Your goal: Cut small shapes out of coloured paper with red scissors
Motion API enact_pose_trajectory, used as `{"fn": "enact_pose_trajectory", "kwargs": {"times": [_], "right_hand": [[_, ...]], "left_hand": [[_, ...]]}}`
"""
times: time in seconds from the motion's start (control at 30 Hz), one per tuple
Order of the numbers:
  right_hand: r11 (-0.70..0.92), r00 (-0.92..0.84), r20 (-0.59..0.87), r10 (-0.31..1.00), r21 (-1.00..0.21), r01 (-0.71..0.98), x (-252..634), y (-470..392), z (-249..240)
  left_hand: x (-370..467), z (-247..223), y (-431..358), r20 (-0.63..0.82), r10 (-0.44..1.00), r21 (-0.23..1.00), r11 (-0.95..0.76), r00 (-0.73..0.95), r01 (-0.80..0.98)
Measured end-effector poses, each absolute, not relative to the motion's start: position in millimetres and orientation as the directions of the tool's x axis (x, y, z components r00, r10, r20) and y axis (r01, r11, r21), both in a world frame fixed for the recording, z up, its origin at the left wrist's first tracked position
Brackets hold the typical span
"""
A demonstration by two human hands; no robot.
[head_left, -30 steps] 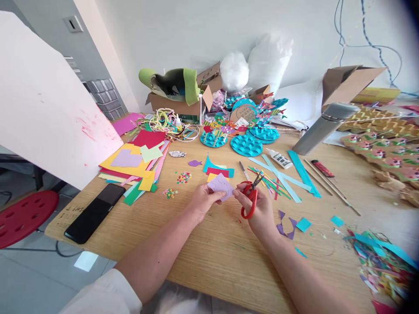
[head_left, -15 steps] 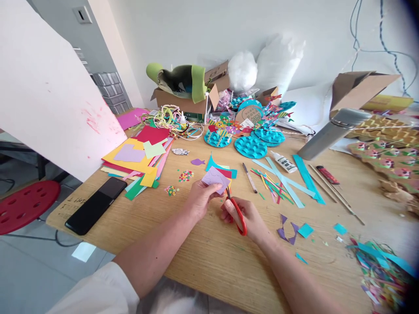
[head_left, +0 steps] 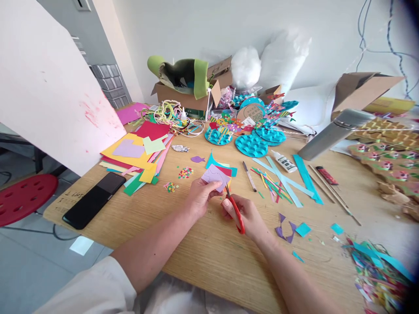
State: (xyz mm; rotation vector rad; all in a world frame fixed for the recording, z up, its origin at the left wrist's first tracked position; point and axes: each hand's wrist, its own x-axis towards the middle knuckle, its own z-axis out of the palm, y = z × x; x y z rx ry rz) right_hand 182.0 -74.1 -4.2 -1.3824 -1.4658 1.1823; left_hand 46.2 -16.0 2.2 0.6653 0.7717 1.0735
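Between the thumb and fingers of my left hand [head_left: 201, 198] is a light purple piece of paper [head_left: 214, 175] with a drawn outline on it. My right hand [head_left: 245, 213] grips red-handled scissors [head_left: 236, 212], whose blades are at the paper's lower right edge. A purple paper fish [head_left: 197, 159] lies on the table beyond my left hand. Blue, red and yellow paper pieces [head_left: 231, 171] lie just behind the held paper. Dark purple offcuts [head_left: 285, 230] and a small blue square [head_left: 303, 230] rest to the right of my right hand.
A phone [head_left: 94, 200] and stacked coloured paper [head_left: 131, 152] occupy the left side. Across the middle lie a pen [head_left: 249, 176], thin paper strips [head_left: 272, 185] and a glue bottle [head_left: 284, 161]. A grey flask [head_left: 335, 134] and a scrap pile [head_left: 381, 272] are at the right.
The camera view has shifted slightly. Both hands stay close together, and the scissors remain at the edge of the purple paper with only a slight change in angle.
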Motion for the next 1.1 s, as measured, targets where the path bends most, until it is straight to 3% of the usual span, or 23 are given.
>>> {"fn": "enact_pose_trajectory", "kwargs": {"times": [0.43, 1.1], "right_hand": [[-0.106, -0.095, -0.126, 0.987, -0.975, 0.194, 180.0, -74.2, 0.6], [-0.143, -0.111, -0.170, 0.979, -0.965, 0.221, 180.0, -73.8, 3.9]], "left_hand": [[48.8, 2.8, -20.0, -0.240, 0.927, 0.792, 0.359, 0.289, -0.493], [48.8, 2.4, -19.8, -0.240, 0.929, 0.810, 0.351, 0.281, -0.471]]}}
